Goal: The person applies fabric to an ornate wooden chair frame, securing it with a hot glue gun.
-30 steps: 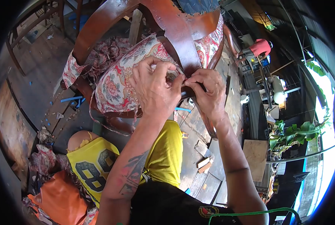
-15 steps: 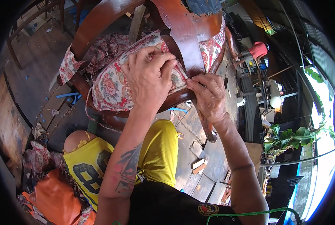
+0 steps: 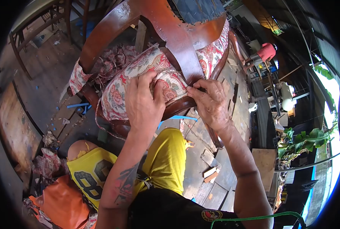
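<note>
The left hand (image 3: 143, 105) lies on the floral cover (image 3: 118, 93) of a padded seat, its fingers bunching a fold of the cloth and pressing it down. The right hand (image 3: 212, 103) sits just beside it at 3 o'clock, thumb and forefinger pinched together on the cover's edge where it meets the wood. Something thin and dark shows between those fingers, too small to tell what. The hands are near each other but not touching.

The seat belongs to a dark red chair frame (image 3: 177, 34), tipped over in front of the person, its curved rail running up to 12 o'clock. Under the hands the cloth looks drawn snug against the rail. At 9 o'clock it hangs loose and frayed, and a cord (image 3: 101, 126) trails off below it. By that showing, the cover is only partly dealt with, and the whole left side remains.

Below, at 6 o'clock, are the person's yellow shorts (image 3: 166, 160). An orange sheet (image 3: 61, 202) lies at 7 o'clock on the plank floor (image 3: 44, 72), with wood offcuts (image 3: 210, 173) at 5 o'clock
</note>
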The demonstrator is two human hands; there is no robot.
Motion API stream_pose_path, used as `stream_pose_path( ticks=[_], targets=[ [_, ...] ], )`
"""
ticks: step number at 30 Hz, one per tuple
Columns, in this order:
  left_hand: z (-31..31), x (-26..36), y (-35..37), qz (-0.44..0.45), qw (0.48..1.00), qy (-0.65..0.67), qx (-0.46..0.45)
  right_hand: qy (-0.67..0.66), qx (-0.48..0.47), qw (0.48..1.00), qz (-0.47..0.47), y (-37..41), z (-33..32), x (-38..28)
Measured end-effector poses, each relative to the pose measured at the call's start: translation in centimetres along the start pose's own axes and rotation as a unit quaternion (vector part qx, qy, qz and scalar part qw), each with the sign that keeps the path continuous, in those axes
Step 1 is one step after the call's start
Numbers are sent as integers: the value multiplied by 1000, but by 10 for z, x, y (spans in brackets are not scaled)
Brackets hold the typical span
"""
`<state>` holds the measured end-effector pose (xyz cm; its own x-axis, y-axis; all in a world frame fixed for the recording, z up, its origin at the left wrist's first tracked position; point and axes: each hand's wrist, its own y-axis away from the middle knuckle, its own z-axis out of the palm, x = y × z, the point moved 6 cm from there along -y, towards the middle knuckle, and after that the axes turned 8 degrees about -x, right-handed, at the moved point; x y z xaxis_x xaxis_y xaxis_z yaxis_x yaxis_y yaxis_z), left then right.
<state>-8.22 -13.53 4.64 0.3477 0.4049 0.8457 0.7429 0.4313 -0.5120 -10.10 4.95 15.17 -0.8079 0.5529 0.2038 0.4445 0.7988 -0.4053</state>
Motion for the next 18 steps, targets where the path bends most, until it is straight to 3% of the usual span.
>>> stream_pose_path(
  ticks=[2, 7, 9, 11, 18],
  targets=[
    [-6, 0, 14, -56, 998, -3, -41, -2, 2, 1000, -2, 0, 0, 2],
    [-8, 28, 25, -32, 998, 13, -51, 1, 1, 1000, 5, 1, -3, 0],
    [-6, 43, 28, 26, 996, 81, -25, -12, -10, 1000, 20, 3, -1, 1],
    [2, 53, 35, -15, 989, 132, -68, -17, -7, 1000, 23, 5, 1, 3],
    [18, 75, 43, 65, 988, 114, -85, -13, 0, 999, 30, 8, 5, 8]
  ],
)
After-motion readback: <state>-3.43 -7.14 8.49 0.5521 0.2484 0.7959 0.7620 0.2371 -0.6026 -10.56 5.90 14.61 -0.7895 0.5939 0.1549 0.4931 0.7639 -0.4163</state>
